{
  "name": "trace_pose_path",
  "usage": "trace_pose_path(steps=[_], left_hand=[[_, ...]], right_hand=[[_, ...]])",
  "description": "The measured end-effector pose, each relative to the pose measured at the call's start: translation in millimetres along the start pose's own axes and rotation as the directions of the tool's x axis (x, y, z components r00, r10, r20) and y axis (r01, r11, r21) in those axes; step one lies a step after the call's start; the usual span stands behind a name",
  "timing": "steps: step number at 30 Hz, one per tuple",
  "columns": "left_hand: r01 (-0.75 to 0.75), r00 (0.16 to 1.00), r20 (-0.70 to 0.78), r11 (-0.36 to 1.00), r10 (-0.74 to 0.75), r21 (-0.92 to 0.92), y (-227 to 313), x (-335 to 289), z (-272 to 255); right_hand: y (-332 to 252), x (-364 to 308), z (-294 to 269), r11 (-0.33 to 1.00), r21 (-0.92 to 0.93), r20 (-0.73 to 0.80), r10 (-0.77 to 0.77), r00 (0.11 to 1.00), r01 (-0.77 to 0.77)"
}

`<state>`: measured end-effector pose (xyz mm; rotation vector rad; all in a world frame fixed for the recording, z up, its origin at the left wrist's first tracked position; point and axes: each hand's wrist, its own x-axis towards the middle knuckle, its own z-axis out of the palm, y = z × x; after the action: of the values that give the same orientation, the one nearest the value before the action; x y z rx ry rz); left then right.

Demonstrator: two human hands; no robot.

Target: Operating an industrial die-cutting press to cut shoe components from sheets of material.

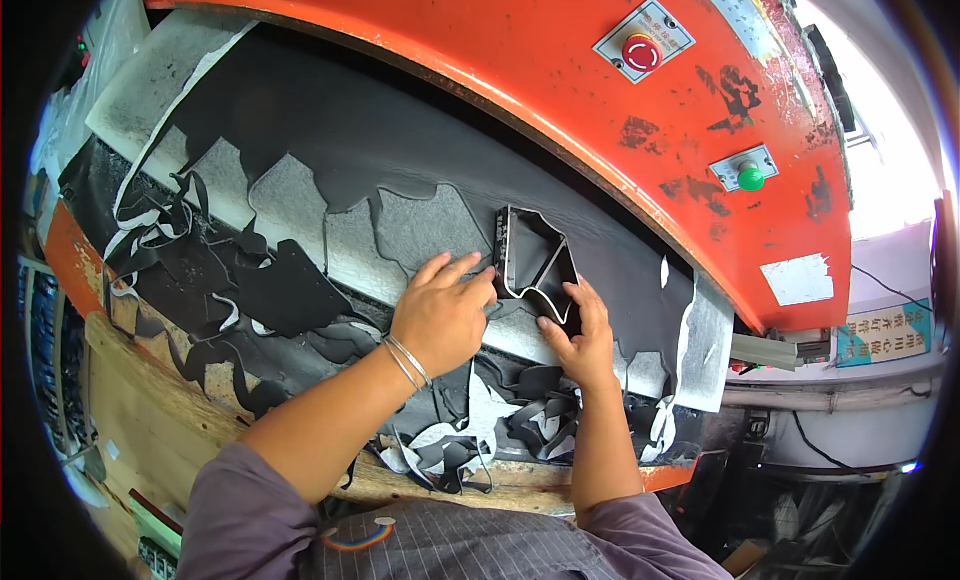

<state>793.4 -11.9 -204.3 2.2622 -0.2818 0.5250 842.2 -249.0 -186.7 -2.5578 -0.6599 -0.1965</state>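
Note:
A metal cutting die (pixel 503 248), an angular frame with a crossbar, stands on the black sheet material (pixel 400 120), close to its cut near edge. My right hand (pixel 582 342) grips the die's near right corner between thumb and fingers. Beside the die's left wall lies my left hand (pixel 445 305), fingers stretched forward over the sheet and the grey backing; its fingertips are close to the die, and whether they touch it is hard to tell. Cut-out shapes along the sheet's near edge bare the grey layer (pixel 425 225) underneath.
Black offcuts (pixel 290 285) and curled scraps (pixel 465 435) lie along the near side of the bed. Above the sheet's far side hangs the orange machine beam (pixel 450 40), bearing a red stop button (pixel 641 52) and a green button (pixel 750 178). A wooden edge (pixel 480 490) runs in front of me.

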Motion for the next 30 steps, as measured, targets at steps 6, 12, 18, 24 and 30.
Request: trace_pose_path(steps=[6,12,18,24,30], left_hand=[[-0.008,0.998,0.064,0.999,0.006,0.039,23,-16,10],[0.029,0.984,0.176,0.998,-0.039,0.055,42,-31,21],[0.025,0.972,0.231,0.997,-0.042,0.074,48,-35,27],[0.030,0.970,0.241,0.998,-0.040,0.046,49,-35,23],[0.008,0.951,0.307,0.997,-0.032,0.080,48,-30,21]], right_hand=[[7,-2,-3,0.999,0.037,0.014,-0.001,1.000,0.000],[11,1,-4,0.999,-0.011,0.032,-0.036,0.999,0.037],[12,1,0,0.999,-0.012,-0.009,-0.038,0.999,0.038],[11,3,-3,0.997,-0.033,-0.003,-0.065,0.998,0.065],[10,4,-5,0.996,-0.038,-0.008,-0.085,0.996,0.084]])
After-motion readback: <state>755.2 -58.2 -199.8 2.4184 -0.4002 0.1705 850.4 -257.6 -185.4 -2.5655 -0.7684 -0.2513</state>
